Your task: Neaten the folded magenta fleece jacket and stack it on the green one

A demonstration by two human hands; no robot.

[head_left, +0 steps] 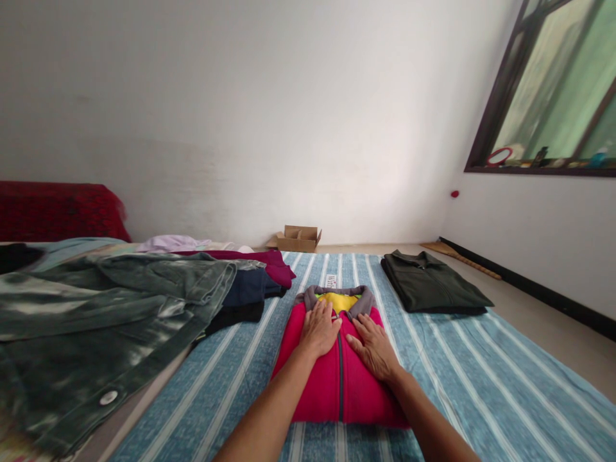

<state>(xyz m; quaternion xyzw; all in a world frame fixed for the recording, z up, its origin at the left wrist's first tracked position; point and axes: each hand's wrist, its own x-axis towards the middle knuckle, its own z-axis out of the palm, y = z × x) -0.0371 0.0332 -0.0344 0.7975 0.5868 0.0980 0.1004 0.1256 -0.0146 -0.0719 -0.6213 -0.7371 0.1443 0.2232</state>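
On striped bedspread (pixel 457 378): left hand (pixel 320 330) and right hand (pixel 373 350) flat, open, gripping nothing, flanking zip of folded pink jacket (pixel 332 385), long axis running away.

one head-worn view only, low over the striped mat (pixel 481 385), facing forward and slightly down toward the far wall (pixel 289 128). forearms enter from the bottom edge, close to the lens. window (pixel 563 96) at the right, leaning with the wide lens.
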